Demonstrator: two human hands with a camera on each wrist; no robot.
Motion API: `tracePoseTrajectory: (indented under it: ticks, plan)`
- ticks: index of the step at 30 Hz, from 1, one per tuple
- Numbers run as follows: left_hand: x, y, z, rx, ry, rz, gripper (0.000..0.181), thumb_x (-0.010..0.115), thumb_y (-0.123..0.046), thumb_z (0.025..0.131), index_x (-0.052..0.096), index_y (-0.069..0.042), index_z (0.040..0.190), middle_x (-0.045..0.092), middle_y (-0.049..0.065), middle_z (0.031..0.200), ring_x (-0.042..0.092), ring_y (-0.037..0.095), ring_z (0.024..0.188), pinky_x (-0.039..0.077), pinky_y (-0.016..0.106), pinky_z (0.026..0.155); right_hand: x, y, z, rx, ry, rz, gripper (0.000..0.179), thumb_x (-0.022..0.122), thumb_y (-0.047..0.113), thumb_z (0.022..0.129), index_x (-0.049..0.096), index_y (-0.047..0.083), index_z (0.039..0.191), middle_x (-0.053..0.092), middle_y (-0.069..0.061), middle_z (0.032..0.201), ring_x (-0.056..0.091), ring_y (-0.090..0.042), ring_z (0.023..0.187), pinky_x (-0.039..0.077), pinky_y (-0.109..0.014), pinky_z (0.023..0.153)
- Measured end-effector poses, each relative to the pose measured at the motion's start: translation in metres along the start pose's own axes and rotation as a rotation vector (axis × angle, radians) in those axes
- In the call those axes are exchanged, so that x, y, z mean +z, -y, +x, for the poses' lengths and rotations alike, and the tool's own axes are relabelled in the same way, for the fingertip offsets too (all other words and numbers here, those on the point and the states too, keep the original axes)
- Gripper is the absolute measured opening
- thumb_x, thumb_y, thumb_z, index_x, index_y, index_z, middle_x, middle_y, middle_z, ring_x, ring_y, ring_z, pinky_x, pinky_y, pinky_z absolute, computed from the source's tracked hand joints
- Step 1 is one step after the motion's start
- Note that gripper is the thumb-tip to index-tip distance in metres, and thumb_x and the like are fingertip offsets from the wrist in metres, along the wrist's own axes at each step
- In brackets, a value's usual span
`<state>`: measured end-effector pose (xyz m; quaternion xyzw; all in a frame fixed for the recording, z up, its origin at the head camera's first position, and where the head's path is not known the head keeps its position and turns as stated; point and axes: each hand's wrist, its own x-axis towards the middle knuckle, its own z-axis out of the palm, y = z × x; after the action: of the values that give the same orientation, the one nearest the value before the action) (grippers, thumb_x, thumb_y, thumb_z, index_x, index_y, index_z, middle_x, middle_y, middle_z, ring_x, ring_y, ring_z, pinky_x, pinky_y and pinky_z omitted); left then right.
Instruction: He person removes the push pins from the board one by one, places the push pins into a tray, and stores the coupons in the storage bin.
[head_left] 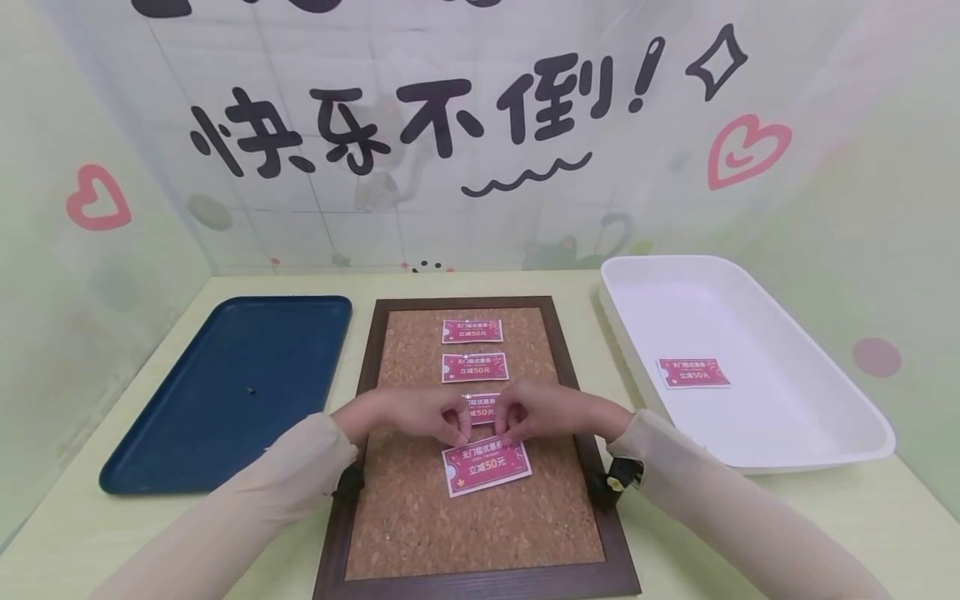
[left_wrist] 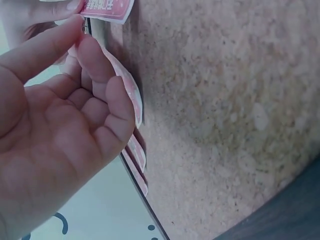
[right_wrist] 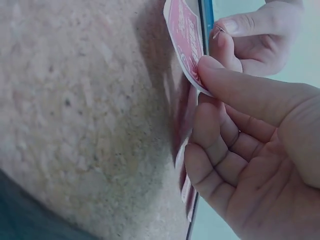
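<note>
My right hand (head_left: 551,410) pinches the upper right corner of a pink paper coupon (head_left: 487,468), slightly tilted over the corkboard (head_left: 420,517). Thumb and finger grip its edge in the right wrist view, where the coupon (right_wrist: 186,37) stands off the cork. At the coupon's upper left, my left hand (head_left: 420,412) pinches a small thin metal pin (right_wrist: 218,33) between thumb and forefinger. Directly behind the fingers, another coupon (head_left: 482,408) on the board is partly hidden. Two more coupons, the nearer one (head_left: 475,367) and the farther one (head_left: 472,331), are lined up above it.
To the left lies a dark blue tray (head_left: 292,333) with one tiny dark pin (head_left: 251,391) on it. A deep white tray (head_left: 795,400) on the right holds a single coupon (head_left: 693,373). The board's brown frame (head_left: 480,583) borders the cork; a printed backdrop stands behind.
</note>
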<state>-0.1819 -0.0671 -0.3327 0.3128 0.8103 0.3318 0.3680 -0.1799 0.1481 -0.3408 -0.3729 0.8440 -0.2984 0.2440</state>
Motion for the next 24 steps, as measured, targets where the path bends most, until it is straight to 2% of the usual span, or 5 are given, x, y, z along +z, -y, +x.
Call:
tracePoseTrajectory:
  ticks: [11,16,24]
  plan:
    - [-0.008,0.001,-0.014,0.112,0.009,0.04,0.005,0.058,-0.012,0.09,0.06,-0.007,0.09,0.056,0.001,0.079,0.048,0.012,0.069,0.04,0.026,0.063,-0.007,-0.001,-0.011,-0.037,-0.059,-0.01,0.006,0.07,0.009,0.081,0.068,0.011,0.087,0.062,0.009,0.076,0.055,-0.006,0.065,0.048,-0.024,0.062]
    - [-0.011,-0.001,-0.023,0.084,-0.017,0.002,0.004,0.059,-0.008,0.089,0.06,-0.004,0.089,0.055,0.003,0.078,0.047,0.015,0.071,0.039,0.029,0.065,-0.011,0.0,-0.017,-0.044,-0.094,-0.016,0.006,0.069,0.009,0.081,0.069,0.01,0.087,0.062,0.008,0.077,0.055,-0.006,0.065,0.049,-0.025,0.062]
    - [-0.015,0.002,-0.034,0.091,-0.055,0.036,0.004,0.06,-0.009,0.089,0.06,-0.006,0.087,0.053,0.002,0.076,0.045,0.014,0.068,0.039,0.029,0.063,-0.018,-0.001,-0.026,-0.041,-0.131,-0.027,0.004,0.068,0.011,0.082,0.068,0.013,0.086,0.062,0.009,0.077,0.056,-0.007,0.067,0.049,-0.026,0.064]
